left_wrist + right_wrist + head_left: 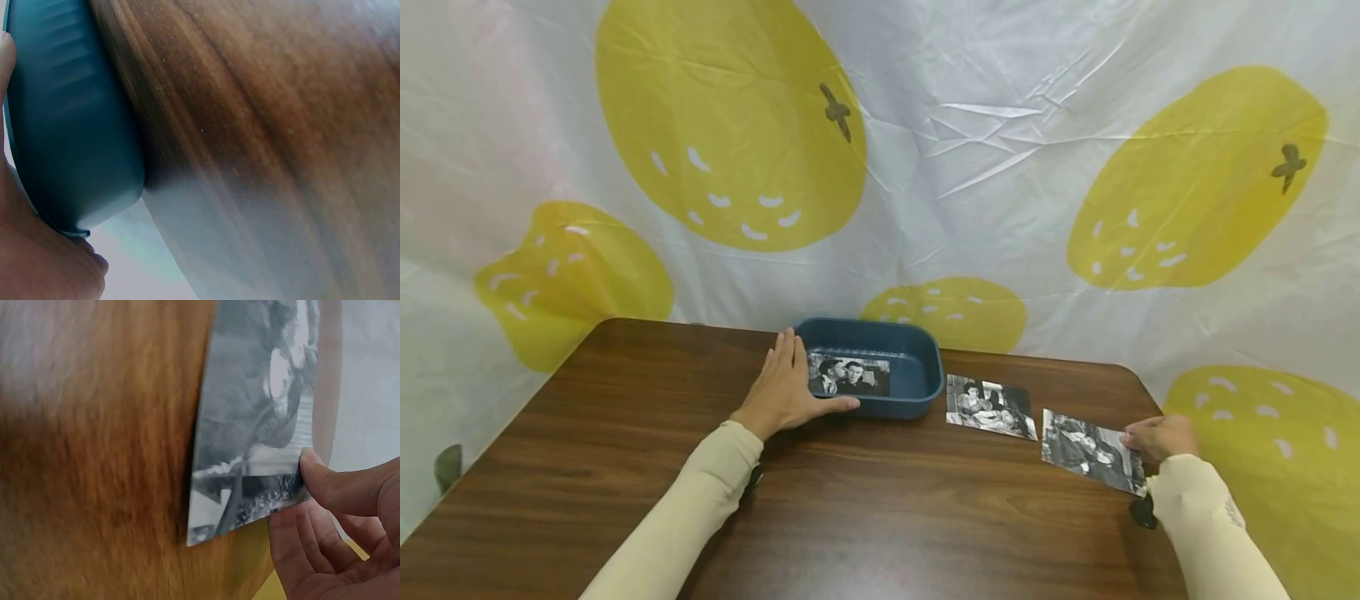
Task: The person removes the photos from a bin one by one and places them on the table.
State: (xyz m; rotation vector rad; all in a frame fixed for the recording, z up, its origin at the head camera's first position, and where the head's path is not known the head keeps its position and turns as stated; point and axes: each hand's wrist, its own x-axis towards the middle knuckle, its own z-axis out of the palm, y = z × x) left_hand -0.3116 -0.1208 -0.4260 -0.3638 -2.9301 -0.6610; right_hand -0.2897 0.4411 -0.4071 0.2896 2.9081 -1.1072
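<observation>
My left hand (781,392) rests against the left end of a dark blue rectangular basin (928,375). Its straight fingers lie along the left side, and its thumb reaches over the near rim. Inside the basin lies a black-and-white photo print (868,377) of two people. At the right, my right hand (1165,437) pinches the right edge of another black-and-white photo print (1090,450) between thumb and fingers. The right wrist view shows this held print (250,437) tilted above the wood. A third photo print (988,406) lies flat between the basin and the held one.
The brown wooden table (880,508) has rounded back corners. Right behind it hangs a white cloth (970,233) with large yellow fruit shapes. My right hand is close to the table's right edge.
</observation>
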